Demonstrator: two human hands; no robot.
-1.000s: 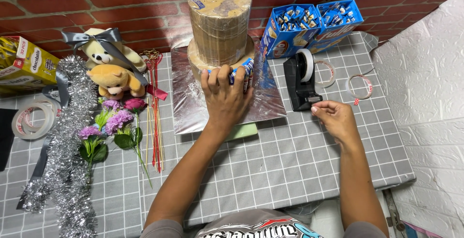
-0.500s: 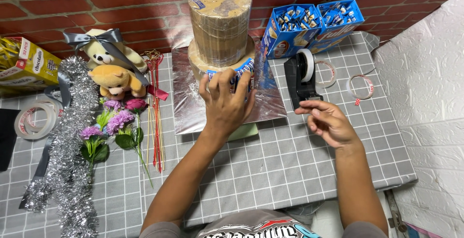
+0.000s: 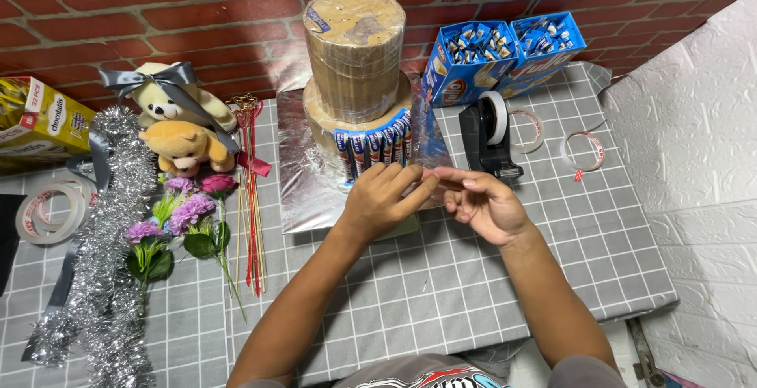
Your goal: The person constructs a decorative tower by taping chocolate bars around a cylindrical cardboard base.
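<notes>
A two-tier cardboard tower (image 3: 355,57) stands on a silver foil board (image 3: 300,191). A row of blue wrapped snack bars (image 3: 371,147) is stuck upright along the front of its lower tier. My left hand (image 3: 382,203) and my right hand (image 3: 485,207) meet fingertip to fingertip just in front of the bars. Both pinch what looks like a short strip of clear tape, which is barely visible. A black tape dispenser (image 3: 490,136) sits just behind my right hand.
Two open blue boxes of snacks (image 3: 505,53) stand at the back right, with loose tape rings (image 3: 583,150) nearby. On the left lie two teddy bears (image 3: 181,143), red sticks (image 3: 251,199), artificial flowers (image 3: 185,214), silver tinsel (image 3: 110,222), a tape roll (image 3: 47,210) and a yellow box (image 3: 43,120).
My left hand has come off the snack bars and pulled back toward me. My right hand has moved left from beside the dispenser to meet it.
</notes>
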